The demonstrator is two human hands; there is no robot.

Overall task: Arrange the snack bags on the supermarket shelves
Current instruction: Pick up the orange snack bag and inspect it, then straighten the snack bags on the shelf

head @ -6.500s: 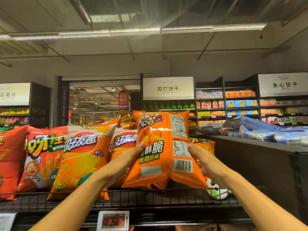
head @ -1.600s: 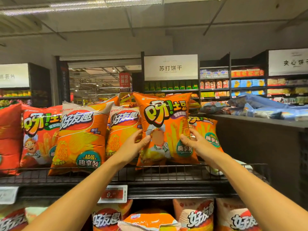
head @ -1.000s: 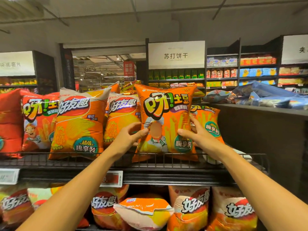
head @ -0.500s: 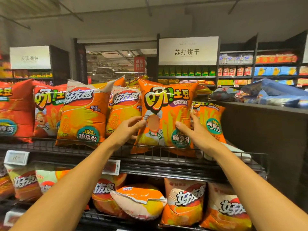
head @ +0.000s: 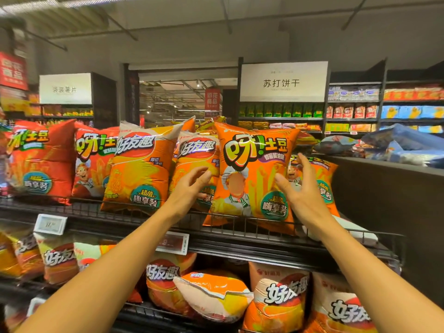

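Observation:
An orange potato-stick snack bag (head: 252,169) stands upright on the top wire shelf (head: 240,239), front facing me. My left hand (head: 189,188) hovers just off its left edge with relaxed fingers, holding nothing. Just off the bag's right edge, my right hand (head: 300,188) has its fingers spread and its thumb in front of the bag. A second bag of the same kind (head: 323,186) stands behind it to the right. To the left stand two orange-and-white chip bags (head: 141,169) and red potato-stick bags (head: 40,159).
The lower shelf holds more chip bags, one lying on its side (head: 213,294). Price tags (head: 171,242) clip to the top shelf's front rail. A dark partition (head: 384,212) rises on the right with blue packs (head: 403,145) on top. Other aisles stand behind.
The bag was turned from back to front and set upright on the shelf. Both hands have let go of its edges and opened. The camera has tilted down and left.

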